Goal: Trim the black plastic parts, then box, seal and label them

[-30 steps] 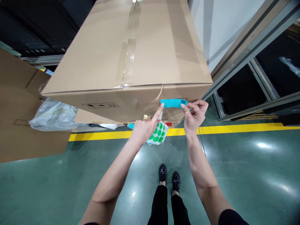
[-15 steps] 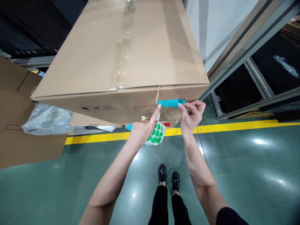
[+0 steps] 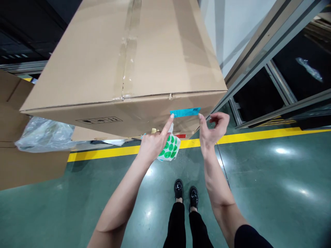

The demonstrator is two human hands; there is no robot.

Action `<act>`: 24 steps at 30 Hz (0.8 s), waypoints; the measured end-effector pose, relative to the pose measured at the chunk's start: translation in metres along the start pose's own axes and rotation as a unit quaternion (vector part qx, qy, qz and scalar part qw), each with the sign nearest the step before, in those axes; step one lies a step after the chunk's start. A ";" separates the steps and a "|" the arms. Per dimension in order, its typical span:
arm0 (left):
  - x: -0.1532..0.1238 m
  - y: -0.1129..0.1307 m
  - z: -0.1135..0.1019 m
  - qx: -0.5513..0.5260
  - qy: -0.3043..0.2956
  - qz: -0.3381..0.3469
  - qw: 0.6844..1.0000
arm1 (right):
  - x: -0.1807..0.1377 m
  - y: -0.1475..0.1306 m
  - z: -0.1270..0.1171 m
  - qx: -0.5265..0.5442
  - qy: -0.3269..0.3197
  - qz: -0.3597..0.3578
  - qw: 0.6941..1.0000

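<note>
A blue label (image 3: 185,112) lies flat along the front side of a large cardboard box (image 3: 144,119), just below its top edge. With the index finger stretched out, my left hand (image 3: 154,143) touches the label's left end. The other fingers of that hand are closed on a sheet of green round stickers (image 3: 169,148), whose upper part is hidden behind the hand. My right hand (image 3: 212,131) is at the label's right end, its thumb tip by the lower corner. Its fingers are curled but apart from the thumb, and nothing shows between them.
Clear plastic wrapping (image 3: 45,134) and a second piece of cardboard (image 3: 31,168) are at the left. A metal frame (image 3: 266,51) stands close on the right. A yellow line (image 3: 248,138) crosses the green floor (image 3: 271,193).
My right thumb and fingers have let go of the label's right end and spread apart. The label's right end now lies flat on the box. The view has shifted slightly.
</note>
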State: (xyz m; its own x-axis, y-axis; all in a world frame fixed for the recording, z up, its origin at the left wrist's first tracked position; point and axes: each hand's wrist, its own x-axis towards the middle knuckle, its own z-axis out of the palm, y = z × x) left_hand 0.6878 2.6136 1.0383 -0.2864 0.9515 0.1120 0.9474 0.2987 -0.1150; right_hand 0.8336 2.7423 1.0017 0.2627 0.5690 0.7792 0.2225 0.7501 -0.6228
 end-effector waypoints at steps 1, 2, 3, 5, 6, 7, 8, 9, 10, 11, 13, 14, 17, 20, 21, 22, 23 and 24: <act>0.000 0.000 -0.001 -0.001 0.000 -0.001 1.000 | 0.000 -0.005 -0.001 0.025 -0.073 -0.035 0.996; -0.001 -0.001 -0.001 -0.003 0.004 -0.002 1.000 | 0.001 -0.011 -0.002 0.057 -0.160 -0.067 0.983; -0.002 -0.002 0.000 -0.007 0.012 -0.005 1.000 | 0.002 -0.014 -0.001 0.093 -0.241 -0.086 0.962; -0.006 -0.005 0.003 -0.026 0.040 -0.010 0.999 | 0.007 -0.016 0.003 0.157 -0.337 -0.074 0.926; -0.009 -0.008 0.006 -0.047 0.061 -0.010 0.997 | 0.011 -0.014 0.004 0.182 -0.334 -0.044 0.924; -0.013 -0.011 0.009 -0.078 0.085 -0.009 0.993 | 0.013 -0.010 0.003 0.203 -0.298 -0.003 0.933; -0.019 -0.013 0.013 -0.119 0.110 -0.007 0.987 | 0.015 -0.006 0.000 0.217 -0.241 0.045 0.945; -0.025 -0.015 0.017 -0.168 0.135 -0.007 0.976 | 0.015 -0.003 -0.006 0.221 -0.175 0.094 0.955; -0.032 -0.015 0.021 -0.219 0.161 -0.013 0.962 | 0.012 -0.002 -0.014 0.218 -0.123 0.137 0.958; -0.039 -0.015 0.024 -0.268 0.185 -0.024 0.945 | 0.007 -0.005 -0.024 0.212 -0.106 0.170 0.957; -0.056 -0.009 0.028 -0.350 0.224 -0.059 0.908 | -0.011 -0.019 -0.049 0.206 -0.187 0.200 0.939; -0.065 -0.005 0.029 -0.382 0.239 -0.076 0.889 | -0.023 -0.029 -0.064 0.204 -0.255 0.200 0.924; -0.092 0.011 0.030 -0.452 0.266 -0.121 0.843 | -0.058 -0.062 -0.106 0.158 -0.349 0.201 0.902; -0.118 0.026 0.029 -0.484 0.276 -0.171 0.813 | -0.086 -0.078 -0.135 0.079 -0.339 0.239 0.906; -0.127 0.031 0.028 -0.493 0.275 -0.184 0.805 | -0.091 -0.078 -0.141 0.064 -0.356 0.245 0.900; -0.135 0.035 0.027 -0.502 0.273 -0.192 0.798 | -0.095 -0.078 -0.145 0.056 -0.381 0.242 0.891; -0.143 0.038 0.026 -0.513 0.270 -0.196 0.791 | -0.096 -0.078 -0.148 0.051 -0.406 0.229 0.883; -0.150 0.042 0.026 -0.525 0.266 -0.195 0.784 | -0.095 -0.078 -0.150 0.046 -0.425 0.204 0.881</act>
State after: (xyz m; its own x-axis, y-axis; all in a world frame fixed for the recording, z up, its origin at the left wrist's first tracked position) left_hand 0.7666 2.4851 0.9915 -0.7479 0.5546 0.3648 0.4776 0.0678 0.8760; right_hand 0.9324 2.5793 0.9659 -0.5024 0.8155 0.2875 0.1855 0.4264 -0.8853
